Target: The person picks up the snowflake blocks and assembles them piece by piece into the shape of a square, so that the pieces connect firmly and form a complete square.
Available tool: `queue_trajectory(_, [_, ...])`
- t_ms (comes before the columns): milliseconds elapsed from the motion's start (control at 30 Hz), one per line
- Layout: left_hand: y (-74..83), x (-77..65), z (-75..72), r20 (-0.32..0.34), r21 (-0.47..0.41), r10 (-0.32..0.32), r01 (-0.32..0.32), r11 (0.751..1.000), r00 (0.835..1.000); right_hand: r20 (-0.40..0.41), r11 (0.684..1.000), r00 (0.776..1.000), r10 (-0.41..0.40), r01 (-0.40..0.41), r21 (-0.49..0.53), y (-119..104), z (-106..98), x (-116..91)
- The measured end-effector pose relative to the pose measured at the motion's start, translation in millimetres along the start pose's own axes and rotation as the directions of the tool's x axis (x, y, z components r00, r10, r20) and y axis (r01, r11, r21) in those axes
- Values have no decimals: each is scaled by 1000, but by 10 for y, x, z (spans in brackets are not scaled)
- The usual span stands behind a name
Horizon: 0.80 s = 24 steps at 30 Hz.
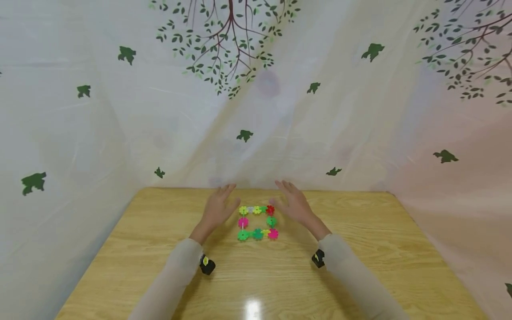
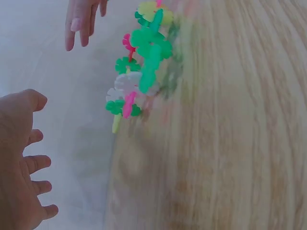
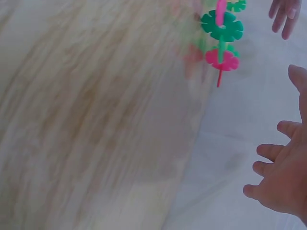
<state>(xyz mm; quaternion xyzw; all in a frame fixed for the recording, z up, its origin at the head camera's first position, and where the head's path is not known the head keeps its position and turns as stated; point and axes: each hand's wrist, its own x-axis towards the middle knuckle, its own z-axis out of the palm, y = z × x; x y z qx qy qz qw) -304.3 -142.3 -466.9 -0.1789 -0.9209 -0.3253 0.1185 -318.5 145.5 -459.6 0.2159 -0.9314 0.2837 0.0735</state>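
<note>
A square ring of linked plastic snowflake discs (image 1: 258,234) in green, yellow, pink, red and white lies on the wooden table. My left hand (image 1: 217,207) hovers just left of the ring, fingers extended and apart from it. On the other side my right hand (image 1: 295,204) is held likewise, thumb toward the red disc (image 1: 270,210). Neither hand holds anything. The left wrist view shows the linked discs (image 2: 148,43) edge-on beyond my spread fingers (image 2: 37,164). In the right wrist view, a pink disc (image 3: 222,60) and a green one stand near my outstretched fingers (image 3: 271,152).
The wooden table (image 1: 160,275) reaches back to a pale cloth (image 1: 192,133) printed with branches and green birds, which also hangs at both sides. A black wrist camera (image 1: 207,265) is strapped at the left cuff, another (image 1: 318,258) at the right.
</note>
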Motion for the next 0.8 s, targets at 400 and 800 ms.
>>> queue_trajectory(400, [-74,-96,35,92,214,-7,-13,977,996,139,994,987,76,-64,-85,50,116,-105])
queue_trajectory(800, [-73,-169,53,125,246,-28,-4,969,992,188,993,977,104,-93,-67,-3,127,-161])
